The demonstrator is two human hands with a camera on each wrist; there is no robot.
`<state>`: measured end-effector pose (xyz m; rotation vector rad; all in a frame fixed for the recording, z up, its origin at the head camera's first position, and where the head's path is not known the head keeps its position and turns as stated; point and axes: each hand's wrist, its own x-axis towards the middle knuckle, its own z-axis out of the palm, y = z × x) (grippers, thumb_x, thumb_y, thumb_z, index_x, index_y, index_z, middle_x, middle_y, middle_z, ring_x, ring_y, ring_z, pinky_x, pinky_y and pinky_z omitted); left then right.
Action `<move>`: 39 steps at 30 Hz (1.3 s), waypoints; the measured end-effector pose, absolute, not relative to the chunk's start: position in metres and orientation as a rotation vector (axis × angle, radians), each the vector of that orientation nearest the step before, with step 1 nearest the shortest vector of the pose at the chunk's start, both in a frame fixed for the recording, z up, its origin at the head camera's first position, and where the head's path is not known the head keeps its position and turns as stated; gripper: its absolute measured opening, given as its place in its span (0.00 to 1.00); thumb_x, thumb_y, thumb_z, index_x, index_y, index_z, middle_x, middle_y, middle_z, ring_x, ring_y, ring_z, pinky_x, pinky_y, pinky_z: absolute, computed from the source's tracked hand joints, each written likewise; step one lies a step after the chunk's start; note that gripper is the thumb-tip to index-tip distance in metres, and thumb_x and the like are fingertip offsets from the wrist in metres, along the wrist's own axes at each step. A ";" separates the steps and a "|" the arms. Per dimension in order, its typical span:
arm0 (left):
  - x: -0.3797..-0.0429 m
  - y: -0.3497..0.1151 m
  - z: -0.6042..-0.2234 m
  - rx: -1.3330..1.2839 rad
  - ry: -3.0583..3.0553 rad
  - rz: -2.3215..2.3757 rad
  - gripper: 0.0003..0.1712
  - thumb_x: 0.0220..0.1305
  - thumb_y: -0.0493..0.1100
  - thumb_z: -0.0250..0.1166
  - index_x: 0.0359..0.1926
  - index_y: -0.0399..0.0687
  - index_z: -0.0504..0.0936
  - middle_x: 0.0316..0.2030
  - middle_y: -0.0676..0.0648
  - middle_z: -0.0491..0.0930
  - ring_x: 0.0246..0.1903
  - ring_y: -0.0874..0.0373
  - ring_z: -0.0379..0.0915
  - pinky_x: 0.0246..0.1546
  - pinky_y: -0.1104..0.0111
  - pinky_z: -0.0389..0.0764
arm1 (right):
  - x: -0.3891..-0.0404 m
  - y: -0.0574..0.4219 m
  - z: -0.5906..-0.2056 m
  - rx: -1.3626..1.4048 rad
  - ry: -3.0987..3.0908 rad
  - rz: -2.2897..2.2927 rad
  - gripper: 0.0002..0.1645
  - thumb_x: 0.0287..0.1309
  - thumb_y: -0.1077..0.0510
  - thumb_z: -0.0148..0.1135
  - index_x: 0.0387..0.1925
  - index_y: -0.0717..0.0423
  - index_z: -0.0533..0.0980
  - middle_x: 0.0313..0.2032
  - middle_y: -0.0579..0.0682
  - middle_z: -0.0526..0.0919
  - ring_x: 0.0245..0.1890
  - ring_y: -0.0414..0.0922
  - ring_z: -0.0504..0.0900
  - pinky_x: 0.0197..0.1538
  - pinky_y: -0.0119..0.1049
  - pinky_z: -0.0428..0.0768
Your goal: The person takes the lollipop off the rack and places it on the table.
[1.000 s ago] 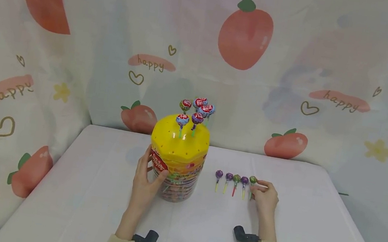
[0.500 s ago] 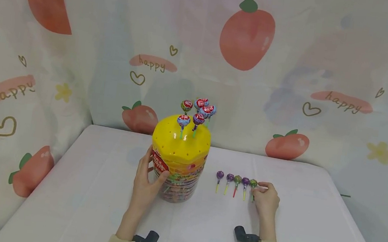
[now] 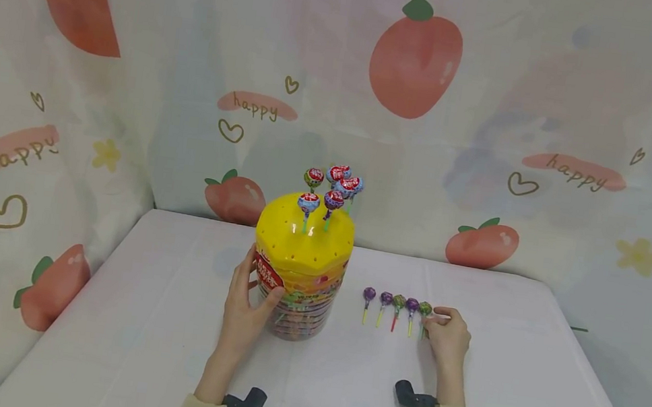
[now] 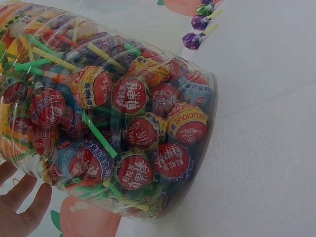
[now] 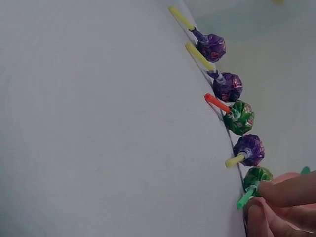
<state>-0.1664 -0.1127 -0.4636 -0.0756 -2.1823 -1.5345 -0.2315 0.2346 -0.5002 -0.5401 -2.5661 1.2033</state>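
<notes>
A clear ribbed jar (image 4: pixel 133 123) full of wrapped lollipops stands upright under a yellow lid (image 3: pixel 302 245). My left hand (image 3: pixel 243 305) grips its left side, with the thumb across the front and the fingers around the far side. Several lollipops (image 3: pixel 334 200) stick up from holes in the lid. To the right of the jar, more lollipops lie in a row on the table, heads pointing away from me. At the row's right end my right hand (image 3: pixel 449 334) pinches a green-wrapped lollipop (image 5: pixel 257 176) with a green stick (image 5: pixel 247 197) between thumb and fingers.
Beside the pinched one lie a purple lollipop (image 5: pixel 249 150), a green one (image 5: pixel 239 117) with a red stick, and two more purple ones. A white cloth covers the table (image 3: pixel 135 316). Behind it hangs a printed curtain (image 3: pixel 333 48) with peach pictures.
The green lollipop in my right hand has shifted slightly toward me, its head now nearly level with its neighbour's. My left hand and the jar stay in place.
</notes>
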 end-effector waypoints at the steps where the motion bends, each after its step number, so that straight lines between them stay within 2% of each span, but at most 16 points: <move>1: -0.167 -0.113 -0.464 -0.077 -2.182 -1.532 0.49 0.60 0.49 0.67 0.74 0.71 0.47 0.68 0.49 0.62 0.66 0.52 0.59 0.61 0.50 0.72 | -0.231 0.235 -0.500 -0.542 -2.562 1.212 0.21 0.49 0.64 0.63 0.47 0.66 0.76 0.32 0.64 0.85 0.15 0.32 0.74 0.26 0.29 0.70; 8: -0.167 -0.113 -0.464 -0.093 -2.175 -1.527 0.50 0.60 0.49 0.67 0.75 0.71 0.47 0.67 0.49 0.63 0.65 0.52 0.60 0.61 0.51 0.72 | -0.228 0.237 -0.496 -0.573 -2.535 1.183 0.19 0.51 0.63 0.63 0.47 0.64 0.77 0.30 0.62 0.85 0.15 0.34 0.73 0.29 0.30 0.67; 13: -0.167 -0.113 -0.464 -0.089 -2.174 -1.535 0.50 0.60 0.49 0.67 0.74 0.71 0.47 0.68 0.49 0.62 0.65 0.52 0.59 0.61 0.50 0.71 | -0.227 0.235 -0.492 -0.597 -2.531 1.184 0.19 0.53 0.61 0.63 0.48 0.63 0.77 0.32 0.62 0.84 0.17 0.36 0.74 0.27 0.31 0.67; 21: -0.165 -0.112 -0.462 -0.074 -2.179 -1.546 0.50 0.60 0.48 0.67 0.74 0.72 0.47 0.68 0.49 0.62 0.66 0.52 0.59 0.62 0.50 0.71 | -0.221 0.226 -0.476 -0.563 -2.478 1.146 0.17 0.55 0.59 0.64 0.47 0.62 0.77 0.35 0.63 0.83 0.26 0.46 0.79 0.30 0.32 0.66; 29: -0.166 -0.112 -0.459 -0.081 -2.173 -1.536 0.50 0.60 0.47 0.67 0.75 0.71 0.47 0.67 0.48 0.63 0.65 0.52 0.59 0.62 0.50 0.71 | -0.209 0.217 -0.445 -0.458 -2.356 1.276 0.15 0.55 0.62 0.65 0.46 0.62 0.79 0.36 0.64 0.84 0.18 0.23 0.72 0.25 0.19 0.73; 31: -0.166 -0.112 -0.459 -0.085 -2.168 -1.534 0.50 0.60 0.47 0.67 0.75 0.71 0.47 0.67 0.48 0.63 0.65 0.52 0.59 0.62 0.50 0.71 | -0.206 0.215 -0.436 -0.434 -2.315 1.312 0.15 0.55 0.63 0.65 0.45 0.62 0.79 0.34 0.60 0.85 0.19 0.22 0.72 0.25 0.17 0.75; 36: -0.167 -0.112 -0.460 -0.084 -2.169 -1.525 0.49 0.60 0.48 0.67 0.75 0.70 0.47 0.67 0.47 0.63 0.65 0.51 0.60 0.61 0.50 0.71 | -0.200 0.206 -0.419 -0.374 -2.226 1.361 0.13 0.55 0.64 0.65 0.44 0.59 0.81 0.27 0.42 0.83 0.22 0.22 0.74 0.28 0.17 0.76; 39: -0.166 -0.112 -0.461 -0.071 -2.175 -1.524 0.49 0.60 0.48 0.67 0.75 0.70 0.47 0.67 0.47 0.63 0.65 0.51 0.59 0.61 0.50 0.71 | -0.198 0.196 -0.410 -0.301 -2.189 1.375 0.13 0.54 0.64 0.65 0.43 0.60 0.81 0.26 0.37 0.81 0.25 0.23 0.74 0.29 0.16 0.75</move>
